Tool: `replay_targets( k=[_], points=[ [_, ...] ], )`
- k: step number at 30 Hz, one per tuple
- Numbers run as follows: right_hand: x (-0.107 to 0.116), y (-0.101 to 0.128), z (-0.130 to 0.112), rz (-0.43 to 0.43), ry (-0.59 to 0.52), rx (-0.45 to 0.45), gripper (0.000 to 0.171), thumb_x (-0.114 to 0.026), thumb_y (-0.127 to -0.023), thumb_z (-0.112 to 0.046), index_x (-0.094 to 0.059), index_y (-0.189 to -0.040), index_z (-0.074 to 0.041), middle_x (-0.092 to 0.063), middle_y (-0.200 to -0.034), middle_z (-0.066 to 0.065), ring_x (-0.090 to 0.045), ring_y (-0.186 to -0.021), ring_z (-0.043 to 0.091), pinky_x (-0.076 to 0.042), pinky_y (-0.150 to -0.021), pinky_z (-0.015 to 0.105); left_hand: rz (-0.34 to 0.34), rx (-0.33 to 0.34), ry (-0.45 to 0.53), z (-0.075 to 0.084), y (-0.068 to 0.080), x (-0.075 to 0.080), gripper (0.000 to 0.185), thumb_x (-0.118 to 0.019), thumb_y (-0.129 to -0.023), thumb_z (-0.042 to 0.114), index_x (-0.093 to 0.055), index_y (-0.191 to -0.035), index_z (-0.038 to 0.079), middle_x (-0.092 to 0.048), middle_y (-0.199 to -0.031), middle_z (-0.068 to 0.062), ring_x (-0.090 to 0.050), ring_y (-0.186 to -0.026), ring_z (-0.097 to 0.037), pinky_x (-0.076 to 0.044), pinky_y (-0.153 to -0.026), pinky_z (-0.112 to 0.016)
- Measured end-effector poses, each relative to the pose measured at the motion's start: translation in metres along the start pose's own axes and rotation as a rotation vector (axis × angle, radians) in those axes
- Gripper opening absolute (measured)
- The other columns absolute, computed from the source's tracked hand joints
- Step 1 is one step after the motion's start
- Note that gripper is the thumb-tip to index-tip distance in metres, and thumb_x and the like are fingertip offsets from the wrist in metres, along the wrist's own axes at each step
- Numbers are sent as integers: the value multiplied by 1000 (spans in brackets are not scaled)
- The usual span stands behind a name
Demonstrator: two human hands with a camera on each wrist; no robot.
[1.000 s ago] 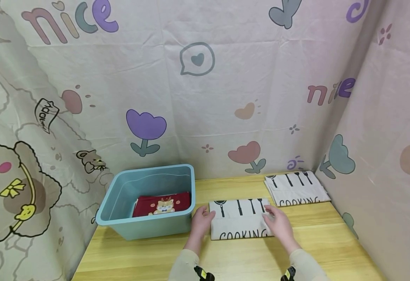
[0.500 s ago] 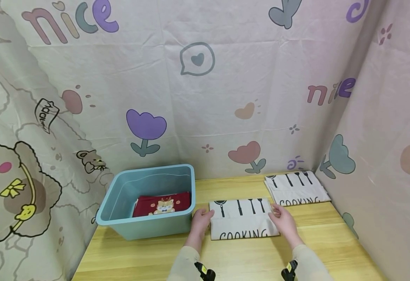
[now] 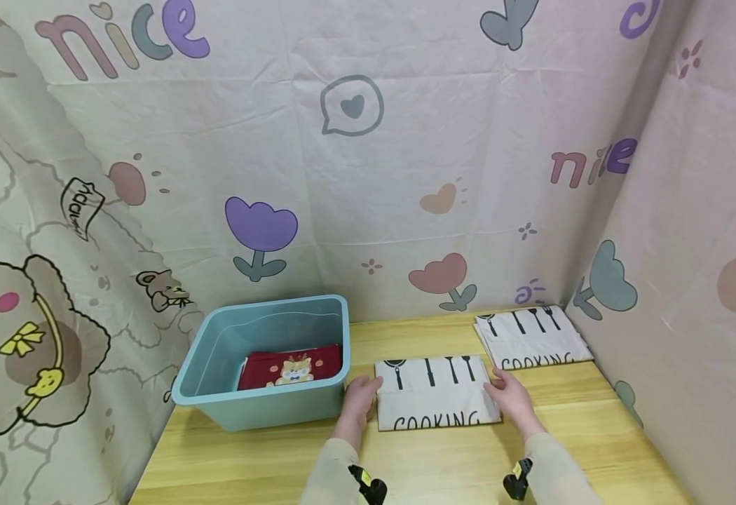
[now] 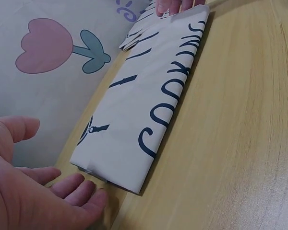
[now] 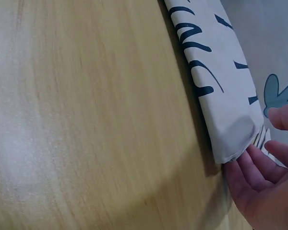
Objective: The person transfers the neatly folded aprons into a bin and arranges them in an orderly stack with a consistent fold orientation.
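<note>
A folded white cloth point(image 3: 434, 396), printed with black utensils and the word COOKING, lies flat on the wooden table. My left hand point(image 3: 358, 403) is at its left end; in the left wrist view that hand point(image 4: 43, 182) has its thumb raised apart and its fingertips close to the cloth's point(image 4: 134, 110) short edge. At the opposite end is my right hand point(image 3: 513, 400). The right wrist view shows its fingertips point(image 5: 247, 165) against the cloth's point(image 5: 225, 110) end, with the thumb held off above. Neither hand pinches the cloth.
To the left stands a blue plastic bin point(image 3: 267, 410) holding a folded red cloth point(image 3: 324, 361) with a cartoon animal print. A similar folded white cloth point(image 3: 532, 339) lies at the back right. Printed curtains point(image 3: 355, 175) hang behind and at both sides of the wooden table point(image 3: 431, 470).
My right hand has slid from on top of the white cloth out to its right edge. The left hand has shifted slightly left, and the cloth stays in place.
</note>
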State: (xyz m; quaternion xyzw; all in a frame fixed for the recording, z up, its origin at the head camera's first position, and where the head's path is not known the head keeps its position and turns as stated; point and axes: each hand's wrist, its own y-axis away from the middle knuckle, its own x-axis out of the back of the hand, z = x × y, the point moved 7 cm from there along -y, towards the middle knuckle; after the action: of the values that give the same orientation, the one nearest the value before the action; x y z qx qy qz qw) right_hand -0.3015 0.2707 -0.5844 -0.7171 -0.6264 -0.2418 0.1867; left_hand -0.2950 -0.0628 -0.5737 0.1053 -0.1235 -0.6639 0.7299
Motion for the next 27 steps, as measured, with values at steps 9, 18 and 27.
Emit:
replay_targets(
  k=[9,18,27],
  points=[
    [-2,-5,8,-17,-31,-51,52,-56,-97,-13,-41,-137,17,-52,-126,39,-53,-115,51,-47,-94,53,-14,12,13,-7,-2,1,68,-58,-98,24,-30,-145,-16,-34,-145,-37,-40,-128,-47,-40,-97,-56],
    [-4,-7,7,-33,-36,-61,50,-55,-96,-11,-43,-135,18,-51,-127,39,-52,-116,52,-46,-96,54,-5,42,50,-16,-7,1,65,-57,-98,21,-30,-145,-15,-34,-146,-35,-39,-127,-43,-41,-96,-52],
    [-3,-10,7,-38,-43,-70,47,-56,-96,-10,-47,-132,18,-52,-127,38,-53,-115,51,-47,-95,53,-7,68,80,-19,-11,-3,56,-60,-97,18,-42,-140,-13,-52,-128,-26,-52,-113,-36,-50,-88,-44]
  ],
)
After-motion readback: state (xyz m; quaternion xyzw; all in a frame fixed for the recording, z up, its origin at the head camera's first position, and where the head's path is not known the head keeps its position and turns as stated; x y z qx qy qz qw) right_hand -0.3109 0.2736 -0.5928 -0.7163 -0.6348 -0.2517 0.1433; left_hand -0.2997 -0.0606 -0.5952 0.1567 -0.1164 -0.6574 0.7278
